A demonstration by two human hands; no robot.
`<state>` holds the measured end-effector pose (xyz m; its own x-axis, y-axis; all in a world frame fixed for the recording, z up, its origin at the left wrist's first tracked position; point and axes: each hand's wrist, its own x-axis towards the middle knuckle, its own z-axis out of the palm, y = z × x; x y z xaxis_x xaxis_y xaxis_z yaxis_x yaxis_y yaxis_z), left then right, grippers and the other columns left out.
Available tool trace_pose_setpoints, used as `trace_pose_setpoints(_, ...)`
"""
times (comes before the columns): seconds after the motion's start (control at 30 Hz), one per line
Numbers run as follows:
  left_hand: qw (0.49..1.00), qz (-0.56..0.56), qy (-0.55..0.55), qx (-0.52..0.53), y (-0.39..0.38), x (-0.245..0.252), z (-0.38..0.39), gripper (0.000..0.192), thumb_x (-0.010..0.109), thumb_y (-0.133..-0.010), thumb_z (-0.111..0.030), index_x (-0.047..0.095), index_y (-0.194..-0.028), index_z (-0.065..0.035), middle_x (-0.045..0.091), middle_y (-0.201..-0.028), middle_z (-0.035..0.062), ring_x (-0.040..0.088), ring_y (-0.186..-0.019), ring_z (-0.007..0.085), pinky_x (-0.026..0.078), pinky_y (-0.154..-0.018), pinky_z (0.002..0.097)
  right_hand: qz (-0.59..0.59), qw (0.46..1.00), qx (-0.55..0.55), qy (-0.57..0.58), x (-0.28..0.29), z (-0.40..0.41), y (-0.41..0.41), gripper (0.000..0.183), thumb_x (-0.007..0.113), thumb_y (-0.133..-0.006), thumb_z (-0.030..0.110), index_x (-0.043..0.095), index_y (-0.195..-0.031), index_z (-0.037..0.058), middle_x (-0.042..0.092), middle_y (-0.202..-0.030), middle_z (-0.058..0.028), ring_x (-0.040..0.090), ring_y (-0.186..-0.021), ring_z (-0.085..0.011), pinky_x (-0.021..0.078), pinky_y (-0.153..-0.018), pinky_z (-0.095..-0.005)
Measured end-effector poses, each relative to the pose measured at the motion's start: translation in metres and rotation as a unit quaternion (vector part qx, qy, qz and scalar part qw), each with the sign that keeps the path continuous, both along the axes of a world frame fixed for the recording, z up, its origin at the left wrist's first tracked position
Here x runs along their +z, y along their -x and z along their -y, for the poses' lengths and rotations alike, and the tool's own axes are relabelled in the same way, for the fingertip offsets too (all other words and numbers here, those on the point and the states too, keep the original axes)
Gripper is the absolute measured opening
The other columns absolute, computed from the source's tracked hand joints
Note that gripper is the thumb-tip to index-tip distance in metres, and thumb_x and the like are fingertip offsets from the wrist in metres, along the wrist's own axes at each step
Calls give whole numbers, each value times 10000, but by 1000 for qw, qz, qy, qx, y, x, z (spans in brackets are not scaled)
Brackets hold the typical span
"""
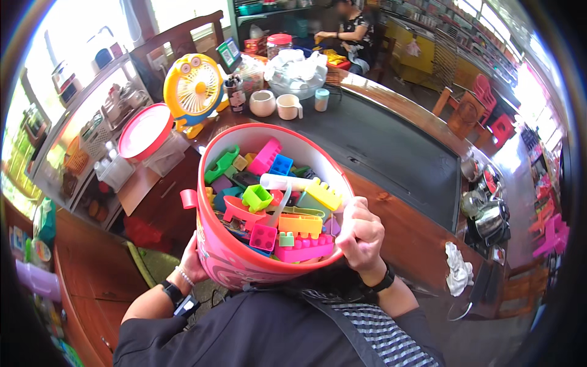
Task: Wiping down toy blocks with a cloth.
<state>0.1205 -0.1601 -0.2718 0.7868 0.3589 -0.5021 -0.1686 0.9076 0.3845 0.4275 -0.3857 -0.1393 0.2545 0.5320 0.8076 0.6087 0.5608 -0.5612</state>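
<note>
A pink bucket with a red rim [277,265] is held up against my front, tilted so that its inside shows. Many plastic building blocks lie in it, among them a pink block [304,249], an orange block [300,225] and a yellow block [323,194], along with a white tube [282,182]. My right hand [361,232] is closed over the rim on the right. Against the lower left side of the bucket rests my left hand [194,261], its fingers partly hidden behind the wall.
Beyond the bucket, a wooden table holds a dark inset tray [390,147], a yellow toy-shaped fan [195,89], a white mug [289,107] and a round pot [263,103]. Crumpled tissue [457,268] and a metal kettle [490,222] are at the right. Another person [353,34] sits at the far end.
</note>
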Motion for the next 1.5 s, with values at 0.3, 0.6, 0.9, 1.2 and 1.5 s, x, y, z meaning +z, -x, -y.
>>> trace_pose_setpoints(0.3,998,45,-38,21,15,37,19,624,487,-929,-500,454,-1340,-31,503,-1353,168,473,-1244,323,319,-1080,523,-137,990,7,13,9,1,-27,247,495,-770,39,406,-540,23,367,-573,-13,384,-610,-146,342,-659,-314)
trace_pose_setpoints(0.6,996,68,-36,39,-2,72,60,640,535,-914,-472,389,-1393,-74,465,-1391,155,444,-1273,323,319,-1076,535,-172,970,-168,37,40,4,-5,281,437,-971,272,527,-899,16,506,-854,-91,520,-846,-212,398,-818,-323)
trace_pose_setpoints(0.9,990,117,-4,74,-20,92,74,725,361,-936,-598,289,-1446,-87,368,-1456,170,393,-1312,357,324,-1074,555,189,938,-272,99,100,-4,24,419,688,-805,418,612,-938,28,606,-894,-135,616,-819,-314,503,-722,-406)
trace_pose_setpoints(1.2,996,75,-22,32,-102,133,93,659,342,-966,-541,334,-1417,-62,426,-1408,185,459,-1254,359,396,-1026,536,125,932,-339,26,83,-2,13,369,684,-828,371,587,-781,17,586,-804,-111,608,-660,-279,494,-577,-358)
trace_pose_setpoints(1.5,996,64,-44,-38,-176,154,117,649,345,-968,-532,342,-1411,-57,435,-1399,185,469,-1242,358,405,-1018,531,105,931,-348,8,66,12,-6,382,710,-802,361,566,-753,10,530,-783,-114,582,-657,-283,482,-581,-359)
